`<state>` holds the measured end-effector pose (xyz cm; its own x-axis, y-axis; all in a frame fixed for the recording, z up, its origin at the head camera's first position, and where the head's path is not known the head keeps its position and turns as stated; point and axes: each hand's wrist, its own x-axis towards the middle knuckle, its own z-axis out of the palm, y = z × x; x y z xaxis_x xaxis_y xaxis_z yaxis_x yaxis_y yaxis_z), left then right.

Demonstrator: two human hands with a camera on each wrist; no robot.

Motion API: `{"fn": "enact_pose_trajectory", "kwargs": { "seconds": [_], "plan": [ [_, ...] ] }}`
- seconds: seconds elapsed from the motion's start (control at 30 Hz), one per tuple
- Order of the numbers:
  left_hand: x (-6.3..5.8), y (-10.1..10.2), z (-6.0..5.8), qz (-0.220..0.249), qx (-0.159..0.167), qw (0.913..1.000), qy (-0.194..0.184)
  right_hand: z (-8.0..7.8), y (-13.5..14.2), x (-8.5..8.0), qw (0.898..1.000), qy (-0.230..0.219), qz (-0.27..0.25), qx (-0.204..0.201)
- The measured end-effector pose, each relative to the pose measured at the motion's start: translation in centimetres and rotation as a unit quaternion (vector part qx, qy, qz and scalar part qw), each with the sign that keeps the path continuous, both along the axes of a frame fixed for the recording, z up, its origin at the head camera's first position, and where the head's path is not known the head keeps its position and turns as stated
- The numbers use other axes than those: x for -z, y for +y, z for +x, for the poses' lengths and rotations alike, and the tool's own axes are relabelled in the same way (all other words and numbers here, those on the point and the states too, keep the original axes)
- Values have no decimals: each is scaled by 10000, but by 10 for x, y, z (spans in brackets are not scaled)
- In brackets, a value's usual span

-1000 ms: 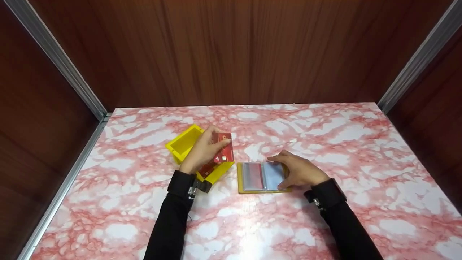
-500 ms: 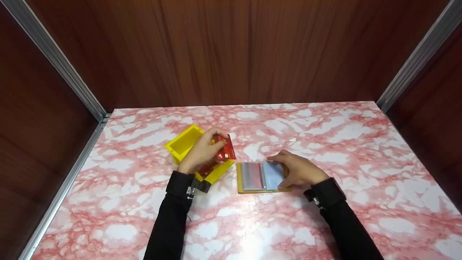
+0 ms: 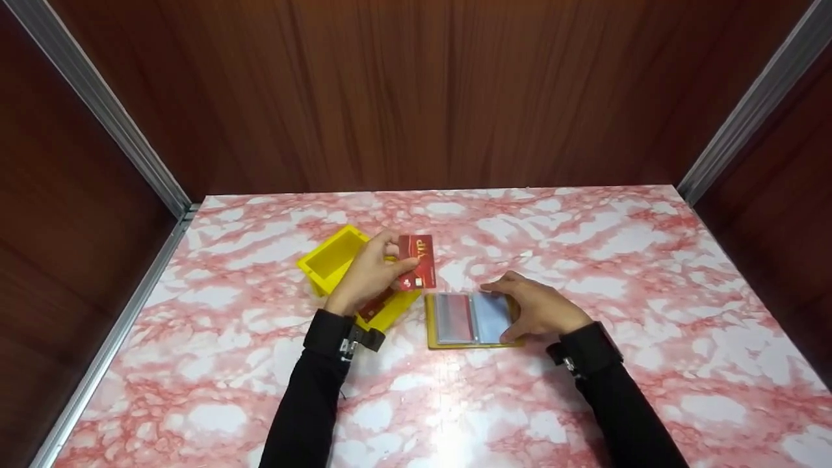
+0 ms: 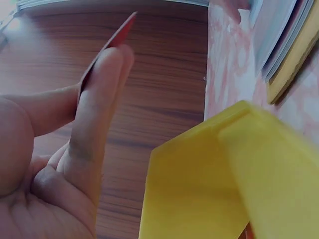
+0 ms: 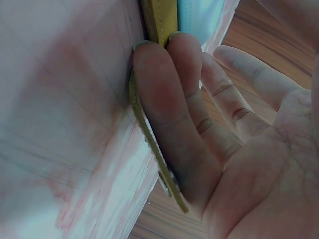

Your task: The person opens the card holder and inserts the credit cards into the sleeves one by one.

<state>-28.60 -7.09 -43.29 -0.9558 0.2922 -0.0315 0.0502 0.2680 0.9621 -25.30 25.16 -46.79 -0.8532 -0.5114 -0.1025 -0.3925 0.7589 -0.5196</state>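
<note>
My left hand (image 3: pixel 370 270) pinches a red card (image 3: pixel 422 253) with gold "VIP" lettering between thumb and fingers, above the table. In the left wrist view the card (image 4: pixel 110 42) appears nearly edge-on. Behind and below that hand is a yellow box (image 3: pixel 330 257), where another dark red card (image 3: pixel 372 311) shows. To the right lies a yellow card holder (image 3: pixel 431 325), spread flat with clear sleeves (image 3: pixel 455 318). My right hand (image 3: pixel 543 304) rests at its right side, thumb and forefinger apart. In the right wrist view its fairly straight fingers (image 5: pixel 162 89) press against the holder's yellow cover (image 5: pixel 164 22).
The table (image 3: pixel 416 403) has a red and white marbled top. Dark wood-grain panels (image 3: pixel 416 97) stand behind it and at both sides, with metal corner posts (image 3: pixel 123 110).
My left hand has lifted the red card and brought it to the right, clear of the yellow box, turning its face upward. The right hand and card holder have stayed put.
</note>
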Motion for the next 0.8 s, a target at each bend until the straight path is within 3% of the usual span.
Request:
{"fn": "enact_pose_trajectory", "kwargs": {
  "seconds": [0.17,0.3,0.5,0.8],
  "plan": [
    [8,14,2,34,-71,9995,305,1,1,0,9998,134,1,-120],
    [17,32,6,265,39,9992,280,0,1,0,9996,219,10,-181],
    [24,58,15,239,85,9986,469,-1,-1,-1,9998,131,115,-33],
    [28,72,21,371,328,9987,78,-1,-3,1,9997,150,202,75]
  ]
}}
